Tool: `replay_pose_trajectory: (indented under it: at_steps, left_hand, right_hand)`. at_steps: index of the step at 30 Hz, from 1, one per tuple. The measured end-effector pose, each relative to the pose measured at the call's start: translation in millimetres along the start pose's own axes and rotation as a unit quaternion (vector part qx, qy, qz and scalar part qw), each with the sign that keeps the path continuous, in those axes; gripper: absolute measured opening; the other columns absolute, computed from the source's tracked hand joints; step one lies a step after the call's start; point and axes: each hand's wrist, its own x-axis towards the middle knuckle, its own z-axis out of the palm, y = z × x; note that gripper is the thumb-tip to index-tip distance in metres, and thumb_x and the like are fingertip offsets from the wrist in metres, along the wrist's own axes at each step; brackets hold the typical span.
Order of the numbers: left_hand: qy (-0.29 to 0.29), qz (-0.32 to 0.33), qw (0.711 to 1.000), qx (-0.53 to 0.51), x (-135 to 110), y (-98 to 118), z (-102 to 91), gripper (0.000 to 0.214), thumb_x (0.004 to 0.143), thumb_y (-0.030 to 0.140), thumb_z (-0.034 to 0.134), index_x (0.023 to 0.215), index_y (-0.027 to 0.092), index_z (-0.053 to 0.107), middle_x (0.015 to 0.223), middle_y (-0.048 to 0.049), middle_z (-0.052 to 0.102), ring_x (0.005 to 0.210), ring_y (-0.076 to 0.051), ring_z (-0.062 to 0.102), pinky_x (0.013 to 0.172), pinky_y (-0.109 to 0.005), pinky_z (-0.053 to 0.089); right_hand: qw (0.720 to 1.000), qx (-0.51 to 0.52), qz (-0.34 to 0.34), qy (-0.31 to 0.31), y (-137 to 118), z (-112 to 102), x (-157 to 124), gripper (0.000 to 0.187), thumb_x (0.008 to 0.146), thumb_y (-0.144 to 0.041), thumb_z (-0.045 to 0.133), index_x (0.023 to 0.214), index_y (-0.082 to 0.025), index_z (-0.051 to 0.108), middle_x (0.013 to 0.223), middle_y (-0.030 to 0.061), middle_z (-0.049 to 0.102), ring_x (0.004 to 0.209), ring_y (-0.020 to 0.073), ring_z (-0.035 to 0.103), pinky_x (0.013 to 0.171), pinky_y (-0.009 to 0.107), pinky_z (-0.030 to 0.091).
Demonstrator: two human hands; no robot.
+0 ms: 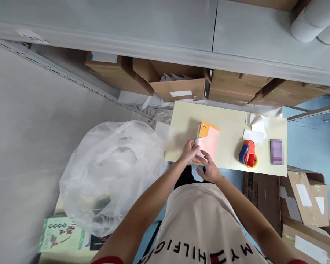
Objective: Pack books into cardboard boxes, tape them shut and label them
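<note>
An orange box (pixel 206 130) lies on a pale yellow table (pixel 231 121), partly covered by a translucent wrapping sheet (pixel 209 143). My left hand (pixel 189 150) pinches the sheet's near left edge, fingers curled. My right hand (pixel 209 168) rests at the table's near edge against the sheet's near side, fingers bent on it. Both hands touch the wrapped box.
A red and blue tape dispenser (pixel 248 154) and white paper slips (pixel 255 128) sit to the right on the table. A large clear plastic bag (pixel 112 176) lies left. Cardboard boxes (pixel 178 88) fill the shelf behind and the floor at right (pixel 302 205).
</note>
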Motion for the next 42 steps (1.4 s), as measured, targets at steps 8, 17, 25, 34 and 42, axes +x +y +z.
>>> replay_pose_trajectory:
  at_steps: [8, 17, 25, 34, 42]
  left_hand:
    - [0.052, -0.037, 0.996, 0.067, 43, -48, -19.5, 0.021, 0.076, 0.012, 0.061, 0.096, 0.017, 0.064, 0.093, -0.0074, 0.072, 0.095, -0.021, 0.068, 0.086, -0.035, 0.054]
    - [0.074, 0.001, 0.988, 0.134, 30, -65, -14.6, 0.047, 0.073, 0.012, 0.066, 0.119, 0.017, 0.06, 0.112, -0.0111, 0.065, 0.112, -0.026, 0.061, 0.104, -0.043, 0.044]
    - [0.017, -0.021, 0.997, 0.077, 22, -59, 19.0, 0.048, 0.078, 0.012, 0.059, 0.126, 0.017, 0.054, 0.125, -0.0128, 0.065, 0.117, -0.022, 0.062, 0.101, -0.038, 0.047]
    - [-0.174, -0.029, 0.982, -0.073, 5, -17, 82.4, 0.045, 0.082, 0.051, 0.065, 0.116, 0.021, 0.067, 0.143, -0.011, 0.056, 0.136, -0.031, 0.047, 0.111, -0.043, 0.036]
    - [-0.195, -0.004, 0.966, -0.167, -9, 0, 17.5, 0.076, 0.085, 0.079, 0.036, 0.125, 0.021, 0.063, 0.126, -0.0119, 0.067, 0.118, -0.032, 0.061, 0.092, -0.043, 0.052]
  right_hand:
    - [0.928, 0.047, 0.309, 0.203, 77, 14, -17, 0.054, 0.077, -0.034, 0.062, 0.128, -0.018, 0.052, 0.126, 0.0161, 0.054, 0.121, 0.0303, 0.052, 0.097, 0.054, 0.05]
    - [0.821, 0.262, 0.453, 0.227, 90, 8, 8, 0.06, 0.061, -0.034, 0.069, 0.118, -0.019, 0.056, 0.107, 0.0086, 0.065, 0.099, 0.024, 0.062, 0.088, 0.043, 0.052]
    - [0.79, 0.383, 0.439, 0.193, 75, -40, 7, 0.037, 0.061, -0.039, 0.072, 0.089, -0.018, 0.062, 0.082, 0.0038, 0.069, 0.076, 0.0222, 0.062, 0.071, 0.039, 0.052]
    - [0.894, 0.222, 0.355, 0.16, 45, -106, -8, 0.046, 0.075, -0.041, 0.065, 0.116, -0.022, 0.063, 0.104, 0.0057, 0.063, 0.073, 0.0165, 0.06, 0.069, 0.034, 0.053]
    - [0.926, 0.215, 0.297, 0.089, 22, -29, 36, 0.066, 0.076, -0.052, 0.068, 0.135, -0.025, 0.054, 0.119, 0.0111, 0.053, 0.091, 0.0224, 0.061, 0.075, 0.043, 0.057]
